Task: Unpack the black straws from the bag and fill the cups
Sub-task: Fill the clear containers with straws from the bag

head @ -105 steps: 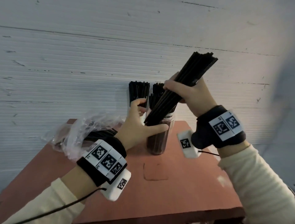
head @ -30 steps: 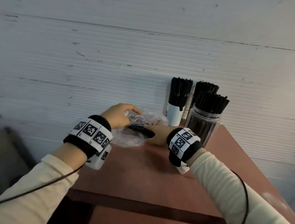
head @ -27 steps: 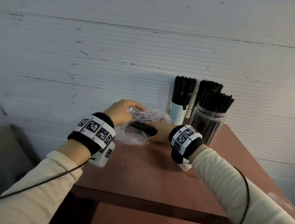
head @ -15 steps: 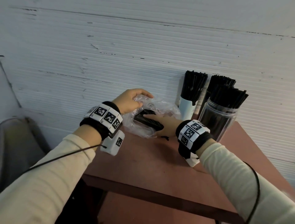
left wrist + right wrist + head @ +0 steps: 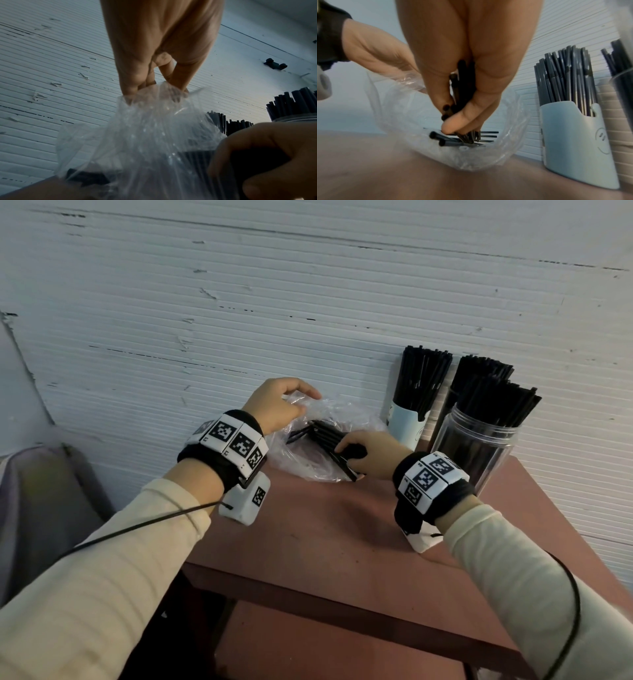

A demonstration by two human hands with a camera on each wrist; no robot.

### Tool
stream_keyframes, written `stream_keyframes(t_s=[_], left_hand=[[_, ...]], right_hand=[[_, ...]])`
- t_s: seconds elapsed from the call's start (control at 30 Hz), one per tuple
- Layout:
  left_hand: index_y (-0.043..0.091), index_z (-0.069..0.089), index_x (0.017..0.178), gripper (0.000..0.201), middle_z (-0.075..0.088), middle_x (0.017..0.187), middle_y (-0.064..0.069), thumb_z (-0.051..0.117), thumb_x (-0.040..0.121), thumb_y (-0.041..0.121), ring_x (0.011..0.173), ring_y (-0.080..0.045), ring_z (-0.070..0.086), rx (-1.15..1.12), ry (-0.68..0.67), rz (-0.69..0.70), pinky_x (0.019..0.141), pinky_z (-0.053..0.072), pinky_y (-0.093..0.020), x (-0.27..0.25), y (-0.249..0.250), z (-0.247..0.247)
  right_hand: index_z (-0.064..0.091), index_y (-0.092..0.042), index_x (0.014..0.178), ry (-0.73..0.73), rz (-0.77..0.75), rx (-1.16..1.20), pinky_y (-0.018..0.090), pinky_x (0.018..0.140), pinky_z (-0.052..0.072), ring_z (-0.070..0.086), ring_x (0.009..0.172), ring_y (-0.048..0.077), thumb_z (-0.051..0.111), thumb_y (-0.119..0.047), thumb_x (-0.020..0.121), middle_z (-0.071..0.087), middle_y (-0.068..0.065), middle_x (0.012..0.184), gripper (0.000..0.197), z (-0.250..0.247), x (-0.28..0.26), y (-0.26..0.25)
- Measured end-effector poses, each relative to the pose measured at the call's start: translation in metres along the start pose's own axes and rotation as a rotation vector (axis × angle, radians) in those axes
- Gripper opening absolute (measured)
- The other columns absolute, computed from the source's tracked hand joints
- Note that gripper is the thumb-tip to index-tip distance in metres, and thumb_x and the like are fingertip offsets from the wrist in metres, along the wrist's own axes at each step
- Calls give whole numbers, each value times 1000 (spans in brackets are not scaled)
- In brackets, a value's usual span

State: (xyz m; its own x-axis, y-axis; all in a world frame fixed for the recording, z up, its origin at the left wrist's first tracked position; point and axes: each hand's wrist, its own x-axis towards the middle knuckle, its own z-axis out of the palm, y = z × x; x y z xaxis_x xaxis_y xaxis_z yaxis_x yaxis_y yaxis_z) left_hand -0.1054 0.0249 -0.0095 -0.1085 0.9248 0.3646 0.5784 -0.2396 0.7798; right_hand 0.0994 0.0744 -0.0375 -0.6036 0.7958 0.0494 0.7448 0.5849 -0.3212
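A clear plastic bag (image 5: 329, 419) lies at the back of the reddish table (image 5: 342, 529), with black straws (image 5: 325, 436) inside. My left hand (image 5: 277, 405) pinches the bag's upper edge (image 5: 154, 93) and holds it up. My right hand (image 5: 363, 453) reaches into the bag's mouth and grips a bunch of the black straws (image 5: 462, 94); a few loose straws (image 5: 447, 140) lie on the bag's bottom. To the right stand a pale blue cup (image 5: 404, 422), a cup behind it (image 5: 479, 371) and a clear jar (image 5: 479, 446), all packed with upright black straws.
A white ribbed wall (image 5: 308, 302) runs just behind the table. The table's front edge (image 5: 308, 587) is near me, with bare tabletop between it and my hands. A grey seat back (image 5: 41, 508) stands at the left.
The right hand has closed round a bunch of straws inside the bag and drawn it slightly toward the opening. The left hand keeps pinching the bag's edge. The head view has shifted left.
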Motion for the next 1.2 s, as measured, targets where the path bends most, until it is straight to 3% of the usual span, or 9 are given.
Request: stream_keyframes(t_s=[0.27,0.37,0.47,0.63,0.77,0.87,0.97,1.03,1.2], left_hand=[[36,67,98,41,59,131,7,61,84,-2,126,-8,48,24,-34,-29,96,36,-21,1,1,0],[37,65,99,39,55,135,3,62,86,0,126,-10,48,36,-35,-31,87,39,-16,0,0,1],[32,64,108,38,52,138,3,61,87,1,126,-10,47,64,-41,-30,76,36,-10,-3,1,2],[24,59,124,45,48,140,2,65,84,3,131,-14,42,143,2,-5,92,34,-19,-11,8,2],[24,54,128,56,47,137,6,70,78,6,122,-4,43,233,6,187,83,34,0,-26,26,13],[24,51,132,65,51,136,6,76,74,10,125,-7,46,302,-169,300,96,33,-13,-37,42,34],[25,44,138,78,49,137,5,81,70,15,121,-7,46,301,-312,323,97,36,-19,-42,54,58],[25,42,139,83,49,135,6,84,67,19,120,-7,46,310,-381,336,96,35,-20,-43,63,72],[24,54,112,49,63,100,7,82,72,23,94,-14,61,269,-351,402,77,45,-24,-43,80,92]], right_hand=[[70,-21,112,111,8,194,23,85,50,60,79,9,64,-10,88,64,-8,86,27,-13,-8,6],[71,-23,111,123,14,251,12,73,47,62,71,3,65,-11,89,64,-14,81,26,-16,-16,8],[71,-21,110,123,16,327,4,62,45,63,66,3,65,-9,89,70,-2,83,25,-21,-25,8],[72,-21,108,91,18,397,14,73,54,68,68,10,66,-9,88,73,8,87,24,-30,-45,9],[72,-22,107,49,16,432,18,72,54,70,69,13,67,-7,87,74,7,84,25,-41,-65,12],[73,-24,105,32,-3,379,17,71,52,71,69,14,68,-8,87,74,-1,82,24,-55,-80,12],[73,-29,104,-4,-31,303,22,75,54,71,73,18,68,-12,86,75,6,86,25,-68,-95,10],[73,-31,103,-31,-46,283,17,70,52,70,71,15,69,-13,86,75,7,87,25,-78,-107,6],[73,-34,103,-68,-96,249,12,67,48,70,76,17,70,-14,85,74,1,90,27,-102,-134,-8]])
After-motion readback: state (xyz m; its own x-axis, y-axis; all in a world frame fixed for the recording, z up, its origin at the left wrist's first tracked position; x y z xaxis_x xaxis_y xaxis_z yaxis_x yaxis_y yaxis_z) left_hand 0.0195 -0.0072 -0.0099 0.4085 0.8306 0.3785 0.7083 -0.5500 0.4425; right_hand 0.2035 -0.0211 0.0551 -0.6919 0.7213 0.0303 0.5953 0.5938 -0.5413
